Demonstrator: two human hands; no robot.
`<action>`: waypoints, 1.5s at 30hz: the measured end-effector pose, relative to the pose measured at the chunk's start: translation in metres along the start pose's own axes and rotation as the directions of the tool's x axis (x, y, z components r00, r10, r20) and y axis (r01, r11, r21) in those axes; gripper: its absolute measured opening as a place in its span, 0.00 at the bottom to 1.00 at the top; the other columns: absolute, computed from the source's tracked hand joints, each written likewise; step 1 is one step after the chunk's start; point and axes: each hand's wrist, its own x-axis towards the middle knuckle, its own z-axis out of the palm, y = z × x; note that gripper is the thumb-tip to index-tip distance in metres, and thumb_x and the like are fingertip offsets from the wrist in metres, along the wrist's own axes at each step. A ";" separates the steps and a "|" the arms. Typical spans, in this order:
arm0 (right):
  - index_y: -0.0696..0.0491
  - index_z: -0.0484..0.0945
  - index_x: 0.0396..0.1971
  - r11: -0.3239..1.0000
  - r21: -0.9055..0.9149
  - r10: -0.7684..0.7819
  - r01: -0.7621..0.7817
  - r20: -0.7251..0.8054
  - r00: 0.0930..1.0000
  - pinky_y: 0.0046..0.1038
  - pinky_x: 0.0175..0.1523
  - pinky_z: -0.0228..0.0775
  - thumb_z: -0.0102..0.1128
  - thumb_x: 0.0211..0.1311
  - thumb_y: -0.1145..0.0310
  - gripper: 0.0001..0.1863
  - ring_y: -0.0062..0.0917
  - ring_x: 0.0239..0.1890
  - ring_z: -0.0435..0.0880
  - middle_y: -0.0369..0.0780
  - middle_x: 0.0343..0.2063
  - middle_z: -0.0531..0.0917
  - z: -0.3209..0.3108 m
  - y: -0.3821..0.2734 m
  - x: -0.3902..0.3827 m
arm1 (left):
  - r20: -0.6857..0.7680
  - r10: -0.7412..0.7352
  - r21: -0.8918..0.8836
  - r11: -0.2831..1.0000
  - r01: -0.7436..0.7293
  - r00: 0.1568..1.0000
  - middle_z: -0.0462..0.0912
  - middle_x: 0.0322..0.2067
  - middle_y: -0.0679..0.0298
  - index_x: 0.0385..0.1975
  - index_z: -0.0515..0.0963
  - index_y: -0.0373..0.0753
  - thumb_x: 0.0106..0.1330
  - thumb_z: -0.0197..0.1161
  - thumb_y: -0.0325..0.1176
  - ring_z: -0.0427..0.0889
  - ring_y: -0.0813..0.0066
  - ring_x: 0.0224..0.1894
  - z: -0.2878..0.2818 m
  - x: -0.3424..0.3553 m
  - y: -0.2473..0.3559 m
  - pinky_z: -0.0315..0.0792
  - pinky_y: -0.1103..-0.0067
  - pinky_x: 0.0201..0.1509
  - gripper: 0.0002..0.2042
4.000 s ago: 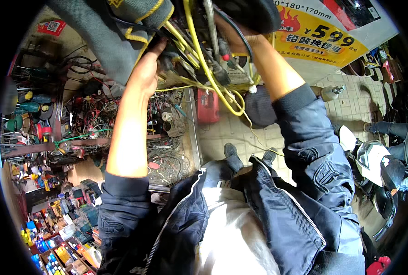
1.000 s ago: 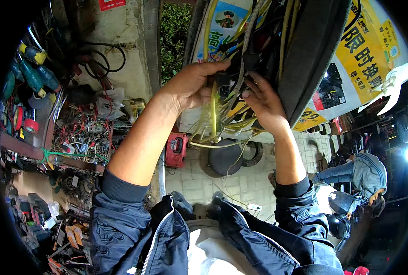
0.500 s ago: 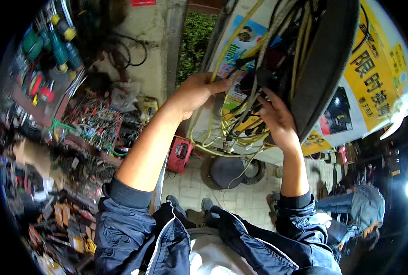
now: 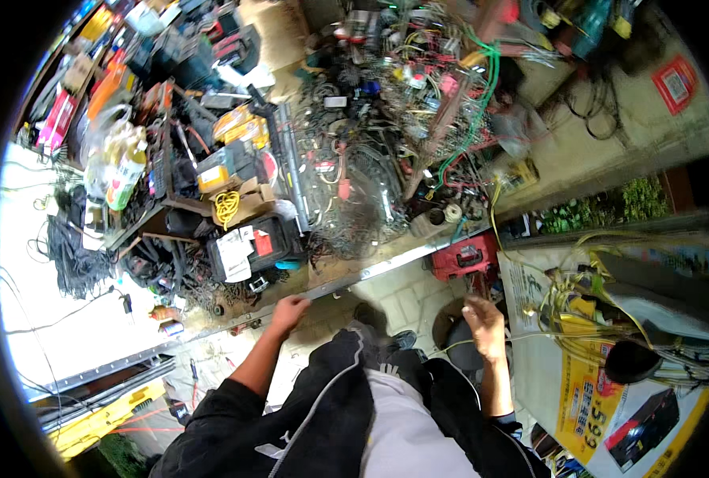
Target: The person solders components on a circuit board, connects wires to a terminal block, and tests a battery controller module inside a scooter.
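Note:
My left hand (image 4: 289, 313) hangs in the air just in front of the workbench's metal edge (image 4: 370, 269). Its fingers are drawn together, and nothing shows in them. My right hand (image 4: 484, 325) is raised over the floor, with loosely bent fingers apart and nothing visible between them. To its right lies a tangle of yellow and black cables (image 4: 558, 315) on a poster-covered surface (image 4: 526, 291). One thin yellow cable (image 4: 530, 336) runs from the tangle toward my right wrist; whether it touches the wrist I cannot tell.
The cluttered workbench holds loose wires, a green cord (image 4: 494, 72), a coiled yellow cable (image 4: 226, 207) and a black tray with papers (image 4: 235, 253). A red case (image 4: 462, 256) stands by the bench edge. A dark round stool (image 4: 458, 346) sits near my right hand.
My view has swung left toward the workbench. Both hands have come away from the cable tangle: the left is now at the bench edge, the right above the floor.

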 end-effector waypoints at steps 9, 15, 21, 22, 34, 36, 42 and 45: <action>0.61 0.78 0.31 0.984 -0.064 -0.148 0.164 0.204 0.968 0.18 0.34 0.67 0.69 0.55 0.69 0.11 0.12 0.28 0.72 0.31 0.25 0.78 0.150 -0.080 0.137 | -0.257 0.090 -0.158 0.978 -0.134 0.962 0.81 0.27 0.64 0.40 0.79 0.30 0.64 0.59 0.38 0.78 0.76 0.31 -0.096 0.134 0.011 0.72 0.79 0.35 0.15; 0.64 0.77 0.38 0.991 -0.079 -0.088 0.107 0.211 0.974 0.29 0.54 0.69 0.61 0.61 0.70 0.12 0.29 0.51 0.79 0.48 0.50 0.79 0.247 -0.180 0.269 | -0.187 0.510 -0.113 0.838 -0.534 0.839 0.83 0.40 0.58 0.43 0.78 0.32 0.67 0.57 0.40 0.79 0.72 0.43 -0.165 0.171 0.254 0.71 0.77 0.49 0.16; 0.59 0.62 0.63 0.523 0.033 -0.719 0.851 0.554 0.420 0.33 0.64 0.60 0.49 0.64 0.66 0.28 0.44 0.62 0.68 0.52 0.60 0.69 0.442 -0.349 0.303 | 0.150 0.116 -0.989 0.027 0.148 0.982 0.75 0.55 0.58 0.60 0.65 0.30 0.74 0.45 0.47 0.74 0.69 0.55 -0.281 0.149 0.389 0.63 0.74 0.63 0.26; 0.57 0.66 0.61 0.682 -0.048 -0.547 0.730 0.630 0.552 0.34 0.62 0.62 0.48 0.64 0.64 0.26 0.45 0.59 0.70 0.52 0.58 0.70 0.467 -0.341 0.319 | -0.172 0.070 -0.959 0.216 -0.184 0.983 0.70 0.59 0.55 0.61 0.63 0.29 0.74 0.44 0.45 0.66 0.65 0.63 -0.290 0.176 0.370 0.56 0.72 0.68 0.25; 0.59 0.79 0.42 0.817 -0.276 -0.249 0.507 0.624 0.741 0.33 0.47 0.72 0.55 0.63 0.59 0.18 0.38 0.43 0.83 0.49 0.38 0.83 0.630 -0.605 0.600 | -0.821 -0.299 0.247 0.581 0.776 0.486 0.75 0.51 0.44 0.53 0.71 0.28 0.61 0.55 0.37 0.77 0.51 0.51 -0.758 0.314 0.309 0.71 0.62 0.54 0.23; 0.60 0.79 0.42 0.885 -0.360 -0.097 0.295 0.478 0.873 0.32 0.46 0.72 0.54 0.63 0.60 0.18 0.34 0.41 0.84 0.48 0.37 0.84 0.627 -0.635 0.671 | -0.850 -0.091 0.397 0.534 0.746 0.518 0.80 0.39 0.53 0.32 0.81 0.37 0.60 0.56 0.33 0.80 0.60 0.42 -0.752 0.341 0.332 0.76 0.67 0.44 0.09; 0.64 0.79 0.41 0.957 -0.177 -0.133 0.229 0.436 0.890 0.25 0.46 0.72 0.58 0.64 0.63 0.17 0.23 0.40 0.82 0.44 0.35 0.85 0.670 -0.744 0.779 | -0.777 -0.284 0.360 0.533 0.766 0.563 0.84 0.31 0.54 0.25 0.83 0.38 0.53 0.65 0.37 0.84 0.59 0.35 -0.768 0.315 0.356 0.77 0.67 0.39 0.09; 0.63 0.79 0.42 0.956 -0.138 -0.183 0.260 0.415 0.891 0.25 0.48 0.72 0.58 0.64 0.64 0.17 0.23 0.41 0.82 0.42 0.37 0.85 0.696 -0.802 0.851 | -0.737 -0.392 0.338 0.492 0.802 0.551 0.83 0.30 0.56 0.31 0.82 0.38 0.54 0.64 0.40 0.84 0.61 0.35 -0.781 0.314 0.388 0.76 0.66 0.38 0.12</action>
